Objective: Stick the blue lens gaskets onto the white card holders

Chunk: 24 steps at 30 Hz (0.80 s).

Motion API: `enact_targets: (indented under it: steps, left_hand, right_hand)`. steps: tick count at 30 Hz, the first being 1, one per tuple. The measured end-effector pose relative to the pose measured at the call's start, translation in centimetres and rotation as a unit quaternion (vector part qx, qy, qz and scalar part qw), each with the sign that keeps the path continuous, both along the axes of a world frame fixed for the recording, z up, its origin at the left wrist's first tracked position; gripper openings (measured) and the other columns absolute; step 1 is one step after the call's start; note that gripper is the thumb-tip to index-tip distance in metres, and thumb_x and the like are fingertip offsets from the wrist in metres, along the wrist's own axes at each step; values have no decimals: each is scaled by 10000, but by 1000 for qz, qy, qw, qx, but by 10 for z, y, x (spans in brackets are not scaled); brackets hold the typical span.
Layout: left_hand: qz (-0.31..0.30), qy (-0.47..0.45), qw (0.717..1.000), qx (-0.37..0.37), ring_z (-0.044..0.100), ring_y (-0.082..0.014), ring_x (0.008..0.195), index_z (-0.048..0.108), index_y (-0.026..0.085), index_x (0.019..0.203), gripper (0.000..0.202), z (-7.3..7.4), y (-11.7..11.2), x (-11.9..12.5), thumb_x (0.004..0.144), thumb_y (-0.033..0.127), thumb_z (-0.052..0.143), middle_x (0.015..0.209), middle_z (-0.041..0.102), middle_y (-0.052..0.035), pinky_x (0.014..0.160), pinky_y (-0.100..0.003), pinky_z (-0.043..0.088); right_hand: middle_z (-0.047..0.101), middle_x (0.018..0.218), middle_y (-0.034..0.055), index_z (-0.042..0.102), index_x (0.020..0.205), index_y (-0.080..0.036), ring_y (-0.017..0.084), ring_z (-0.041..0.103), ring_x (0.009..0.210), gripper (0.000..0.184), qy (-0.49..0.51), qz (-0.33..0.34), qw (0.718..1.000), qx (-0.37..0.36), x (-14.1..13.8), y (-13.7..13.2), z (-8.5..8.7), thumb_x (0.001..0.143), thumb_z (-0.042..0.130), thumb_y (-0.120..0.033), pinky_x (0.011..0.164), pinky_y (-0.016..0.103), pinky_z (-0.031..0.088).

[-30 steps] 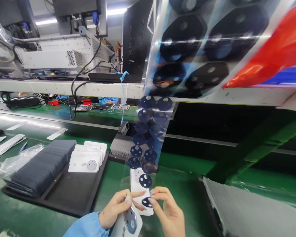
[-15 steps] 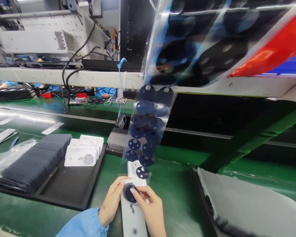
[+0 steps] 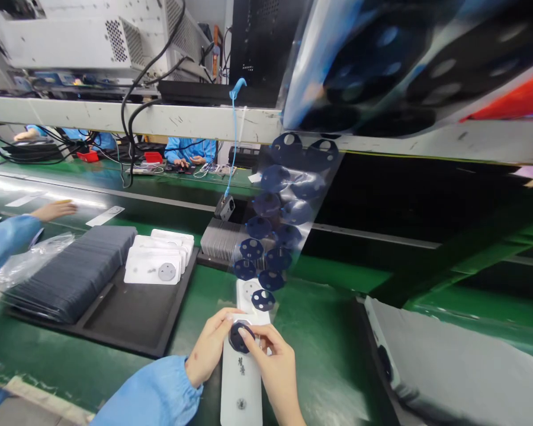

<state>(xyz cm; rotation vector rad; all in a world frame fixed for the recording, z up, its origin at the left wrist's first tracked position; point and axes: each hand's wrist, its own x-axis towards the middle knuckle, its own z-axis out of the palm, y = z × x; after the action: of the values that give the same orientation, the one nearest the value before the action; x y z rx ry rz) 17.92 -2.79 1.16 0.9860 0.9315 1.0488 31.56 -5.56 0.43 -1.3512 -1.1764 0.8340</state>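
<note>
A long white panel with small dark print lies in front of me on the green bench. On its upper part sits a dark blue round sticker with holes, over a round area. My left hand is closed at the panel's upper left edge, fingertips beside the sticker. My right hand pinches the sticker's right side between thumb and fingers; the fingertips underneath are partly hidden. Just above, a clear strip with several such stickers hangs down from the shelf, its lower end over another white panel.
At the left, a black tray holds a row of grey sheets and white panels. Behind stands a rack of thin plates. A grey-covered stack is at the right. Another person's arm reaches in at the left.
The camera view has shifted, so the scene sits slightly higher and further right. Another person's arm has come in at the left. Both my hands stay at the sticker and panel.
</note>
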Motion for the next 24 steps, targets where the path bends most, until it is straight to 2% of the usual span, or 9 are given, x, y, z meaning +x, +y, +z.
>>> enact_targets:
  steps: [4,12,19,24]
  left_hand:
    - [1,-8,1000,-2,602,-222,875,706,165,948,336,1,1,-1,832,468,617,915,699,-50,819,-314,434]
    - [4,-2,1000,-10,619,-230,877,713,160,924,351,5,1,0,813,482,628,900,718,-53,837,-322,445]
    - [-3,-6,1000,-17,624,-231,881,710,167,927,333,4,1,0,815,471,631,906,721,-52,831,-322,453]
    - [2,-17,999,-38,623,-233,881,708,166,927,360,3,-1,1,789,495,656,920,718,-59,834,-328,456]
  right_hand:
    - [650,653,21,731,708,-195,149,476,545,252,-4,6,1000,-4,0,0,2,723,742,-447,531,265,416]
    - [698,731,50,752,775,-193,183,564,618,251,-13,5,1000,-5,0,0,-6,738,735,-440,583,291,452]
    - [672,688,26,736,756,-204,159,500,562,225,-32,-14,999,8,-3,-1,-4,743,722,-429,542,275,420]
    - [659,684,23,719,756,-205,167,523,580,211,-65,-21,997,33,-3,-2,-4,784,689,-412,535,272,418]
